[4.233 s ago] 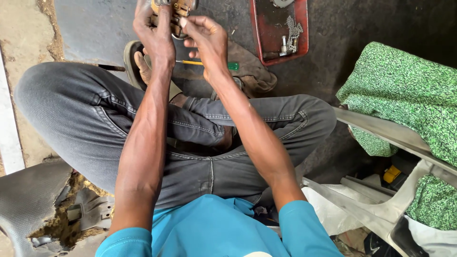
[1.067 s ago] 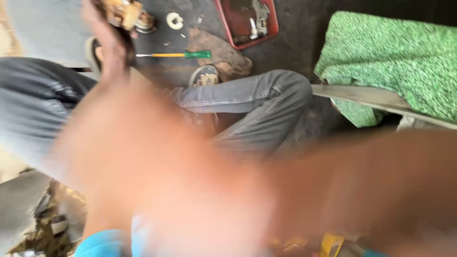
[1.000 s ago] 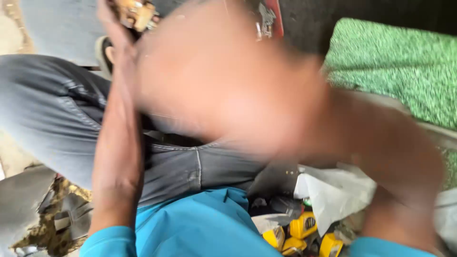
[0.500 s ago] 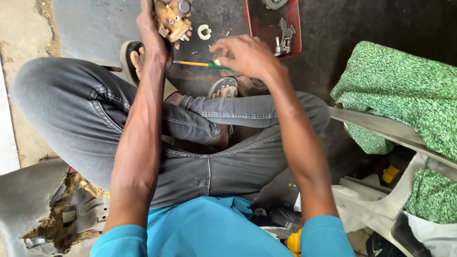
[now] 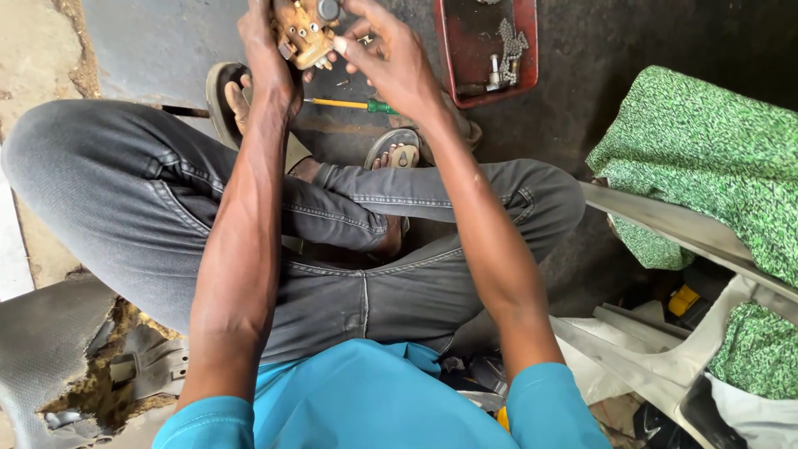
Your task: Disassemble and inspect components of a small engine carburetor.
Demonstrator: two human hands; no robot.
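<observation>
At the top edge of the head view, the left hand (image 5: 268, 58) is wrapped around the side of a small, grimy tan metal part (image 5: 303, 32), its fingers closed behind the part and mostly hidden by it. The part's upper end is cut off by the frame, so its full shape cannot be made out; small bolt heads and a dark round cap show on its face. The right hand (image 5: 391, 62) is curled against the part's right side, thumb and fingertips pressed to it; whether those fingertips pinch something small is too fine to tell. The part is held in the air above the dark floor, over the person's sandalled feet (image 5: 397, 154), one of which is half covered by the left wrist. On the floor just below the hands lies a screwdriver (image 5: 353, 105) with a yellow shaft and green handle, its tip hidden behind the left forearm. To the right sits a red tray (image 5: 465, 58), its top cut off, holding a short chain and some small metal pieces that are hard to identify. The person sits cross-legged in grey jeans (image 5: 125, 208) and a blue shirt. A green patterned cloth (image 5: 706, 158) lies at the right, draped over pale panels that are only partly visible.
</observation>
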